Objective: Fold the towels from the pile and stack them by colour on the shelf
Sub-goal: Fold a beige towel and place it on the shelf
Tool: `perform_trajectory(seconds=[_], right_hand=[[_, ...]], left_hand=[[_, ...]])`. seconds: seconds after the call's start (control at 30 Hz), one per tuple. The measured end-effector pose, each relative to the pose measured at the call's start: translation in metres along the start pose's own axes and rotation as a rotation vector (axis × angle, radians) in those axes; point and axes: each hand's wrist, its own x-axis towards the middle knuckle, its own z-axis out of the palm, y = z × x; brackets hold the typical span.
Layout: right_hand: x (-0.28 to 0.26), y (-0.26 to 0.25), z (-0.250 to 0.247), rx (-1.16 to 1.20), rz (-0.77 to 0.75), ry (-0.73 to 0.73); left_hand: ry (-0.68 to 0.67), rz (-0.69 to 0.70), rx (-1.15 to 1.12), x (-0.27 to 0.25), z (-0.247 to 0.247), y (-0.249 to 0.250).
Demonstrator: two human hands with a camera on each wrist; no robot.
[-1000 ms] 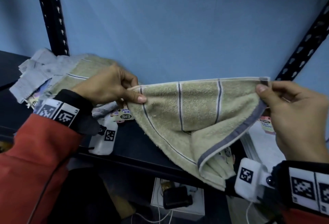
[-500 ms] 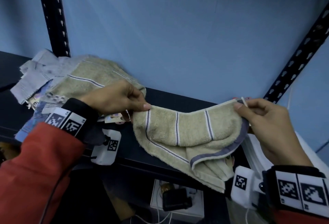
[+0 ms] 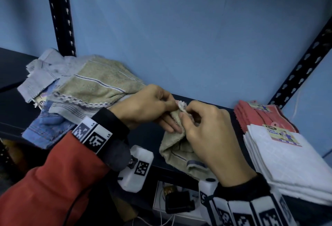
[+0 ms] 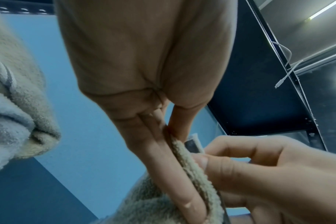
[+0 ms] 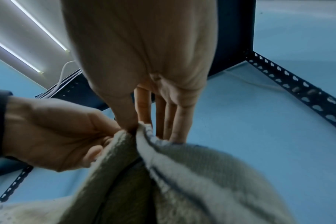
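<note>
A beige towel with dark stripes (image 3: 177,151) hangs doubled over the front of the dark shelf (image 3: 21,114). My left hand (image 3: 149,107) and my right hand (image 3: 201,128) meet above it and each pinches a top corner, the two corners held together. The left wrist view shows the left hand's fingers (image 4: 153,136) flat along the beige towel (image 4: 190,169) and the thumb pressing its edge. In the right wrist view thumb and fingers (image 5: 128,119) pinch the beige towel's (image 5: 182,174) striped edge. The unfolded pile (image 3: 75,89) lies at the left.
Folded red towels (image 3: 260,116) and folded white towels (image 3: 291,161) are stacked at the right of the shelf. Black perforated uprights (image 3: 59,13) stand at both back corners before a blue wall. A white box with a black adapter (image 3: 177,202) sits below the shelf.
My hands came together from wide apart, bringing the towel's two top corners to meet. The towel went from spread out to doubled and hanging lower. The view tipped down, showing the stacks at right.
</note>
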Motion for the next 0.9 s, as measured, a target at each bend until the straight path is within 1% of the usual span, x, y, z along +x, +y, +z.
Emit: perform_trajectory(seconds=[0.1, 0.23, 0.33, 0.37, 0.43, 0.5, 0.6, 0.67, 0.7, 0.77, 0.83, 0.9], right_hand=[[0.001, 0.000, -0.006, -0.067, -0.055, -0.056], [0.002, 0.002, -0.012, -0.151, -0.136, -0.192], [-0.001, -0.001, -0.012, -0.211, -0.126, -0.274], [-0.001, -0.002, -0.011, -0.223, -0.120, -0.274], [-0.002, 0.000, -0.009, -0.205, -0.142, -0.211], [-0.001, 0.004, -0.010, -0.113, -0.150, -0.129], [0.003, 0.009, -0.016, 0.039, -0.125, -0.037], [0.005, 0.008, -0.022, 0.152, -0.104, 0.016], [0.006, 0.007, -0.026, 0.204, -0.089, 0.039], [0.007, 0.003, -0.030, 0.300, -0.076, 0.082], [0.007, -0.005, -0.033, 0.422, -0.060, 0.138], [0.006, -0.013, -0.038, 0.496, -0.064, 0.201]], left_hand=[[0.009, -0.008, -0.013, -0.002, -0.001, 0.002], [0.001, -0.019, 0.000, -0.004, -0.002, 0.004], [-0.022, -0.033, 0.041, -0.006, -0.001, 0.007], [-0.026, -0.033, 0.052, -0.007, 0.000, 0.008], [-0.043, -0.025, 0.074, -0.009, 0.000, 0.012], [-0.076, 0.001, 0.096, -0.012, -0.001, 0.017], [-0.115, 0.106, 0.232, -0.019, -0.011, 0.024], [-0.094, 0.236, 0.402, -0.023, -0.017, 0.029], [-0.061, 0.310, 0.486, -0.024, -0.018, 0.031], [0.063, 0.445, 0.589, -0.024, -0.016, 0.035], [0.178, 0.556, 0.552, -0.023, -0.012, 0.039], [0.209, 0.633, 0.493, -0.023, -0.008, 0.042]])
